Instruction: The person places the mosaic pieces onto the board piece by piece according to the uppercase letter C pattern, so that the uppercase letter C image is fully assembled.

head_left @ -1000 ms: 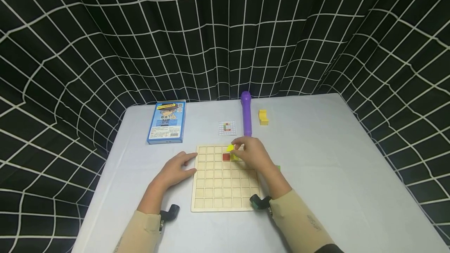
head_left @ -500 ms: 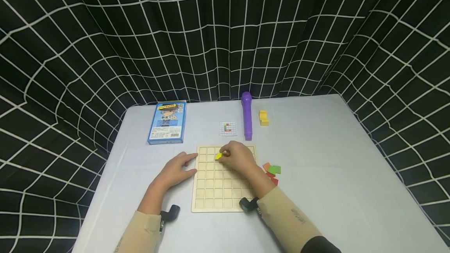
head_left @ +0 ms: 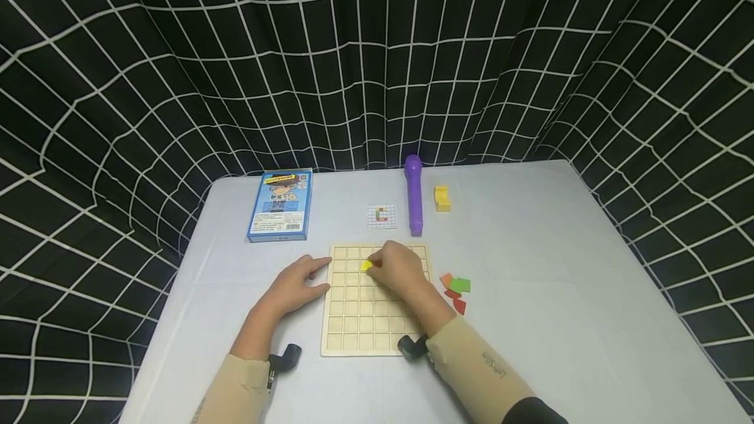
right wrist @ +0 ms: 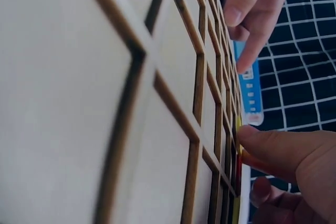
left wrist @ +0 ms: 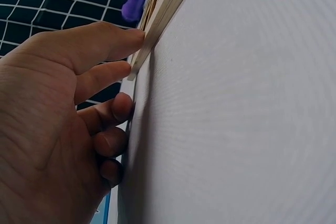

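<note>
While the left hand [head_left: 294, 288] lies flat on the table [head_left: 559, 293], its straight fingers touching the left edge of the wooden grid board [head_left: 359, 319], the right hand [head_left: 400, 270] pinches a yellow block [head_left: 366, 265] down on the board's upper squares. Loose coloured pieces [head_left: 456, 290] lie just right of the board.

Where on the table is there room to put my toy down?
Bare table on the right, past the small colored pieces. Also at the left edge, below the blue box. It is crowded around the wooden board, where both hands work, and by the purple tube.
</note>
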